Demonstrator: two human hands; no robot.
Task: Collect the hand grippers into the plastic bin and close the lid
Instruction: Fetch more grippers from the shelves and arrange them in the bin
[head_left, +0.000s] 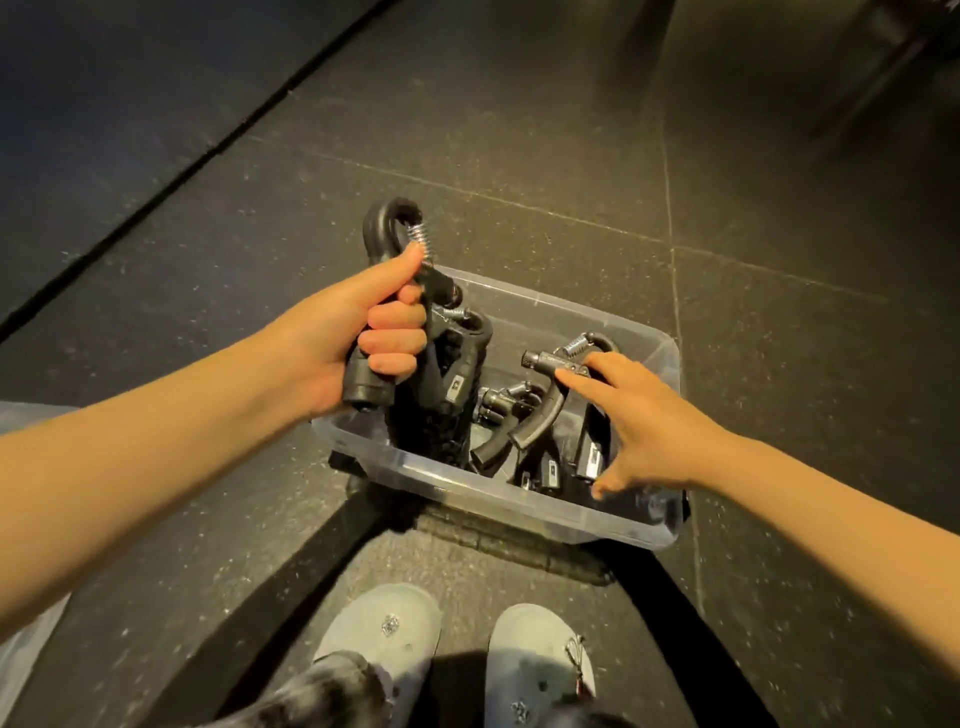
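A clear plastic bin (519, 506) stands open on the dark floor in front of my feet, with several black hand grippers (457, 384) lying inside. My left hand (358, 338) grips one black hand gripper (387, 228) by its handles, held above the bin's left rim, its spring end pointing away from me. My right hand (639, 421) reaches into the right side of the bin, fingers spread, its fingertips touching another hand gripper (550, 395) that lies on the pile. No lid is in view.
The bin sits on a black mat strip (509, 543) on speckled dark floor tiles (519, 130). My two pale shoes (457, 644) stand just below the bin. A darker mat edge (156, 182) runs diagonally at the upper left.
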